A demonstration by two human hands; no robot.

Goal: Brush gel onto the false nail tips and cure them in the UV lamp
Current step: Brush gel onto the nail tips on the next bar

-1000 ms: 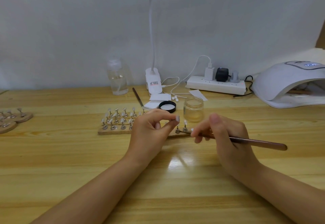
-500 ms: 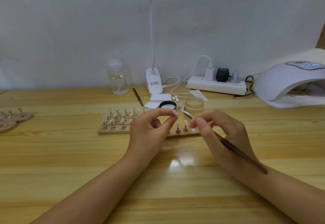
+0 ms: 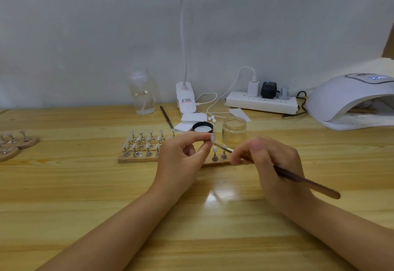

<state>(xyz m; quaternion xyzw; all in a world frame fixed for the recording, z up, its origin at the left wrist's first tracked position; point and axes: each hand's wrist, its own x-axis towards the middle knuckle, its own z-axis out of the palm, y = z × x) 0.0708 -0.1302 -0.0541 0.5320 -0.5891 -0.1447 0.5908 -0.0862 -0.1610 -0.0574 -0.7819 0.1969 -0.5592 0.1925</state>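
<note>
At the centre of the frame, the left hand (image 3: 181, 160) pinches a nail tip (image 3: 212, 137) on its small stand, lifted above the wooden holder (image 3: 136, 160). The right hand (image 3: 270, 162) grips a brush (image 3: 298, 180). Half a second ago the brush head sat just short of the tip; now its bristles touch it, so gel is probably going on. More tips stand in rows on the holder, left of centre. The open gel jar (image 3: 234, 131) is just behind the hands. The UV lamp (image 3: 349, 100) waits at the right edge, unused.
</note>
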